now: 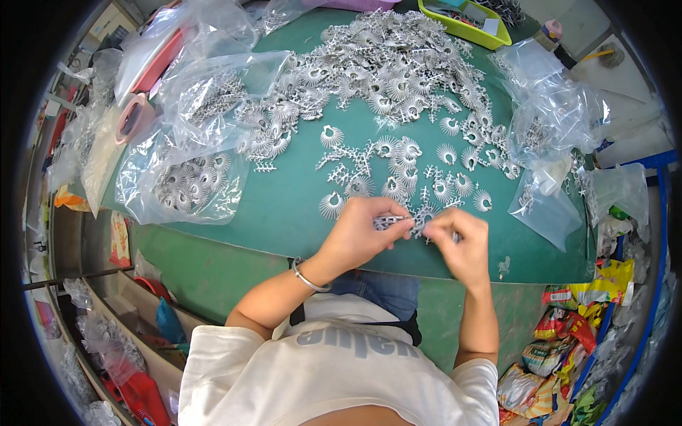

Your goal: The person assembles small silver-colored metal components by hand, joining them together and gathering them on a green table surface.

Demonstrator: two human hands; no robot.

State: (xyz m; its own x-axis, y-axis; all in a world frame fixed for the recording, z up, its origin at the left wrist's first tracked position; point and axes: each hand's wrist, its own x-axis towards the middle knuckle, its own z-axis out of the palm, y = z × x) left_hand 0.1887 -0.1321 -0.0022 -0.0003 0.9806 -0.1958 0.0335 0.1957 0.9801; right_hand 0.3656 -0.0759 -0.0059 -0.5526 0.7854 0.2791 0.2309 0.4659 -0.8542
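At the near edge of the green table, my left hand is closed round a grey branching piece. The fingers of my right hand are pinched close by, at the right end of what the left hand holds. Whatever lies between the right fingertips is too small to make out. Just beyond the hands lie loose grey fan-shaped pieces and grey branching pieces. Farther back, a large heap of the same grey pieces covers the table.
Clear plastic bags of grey pieces lie on the left, more clear bags on the right. A roll of tape sits at the left, a yellow-green tray at the back. Colourful packets fill the lower right beside a blue frame.
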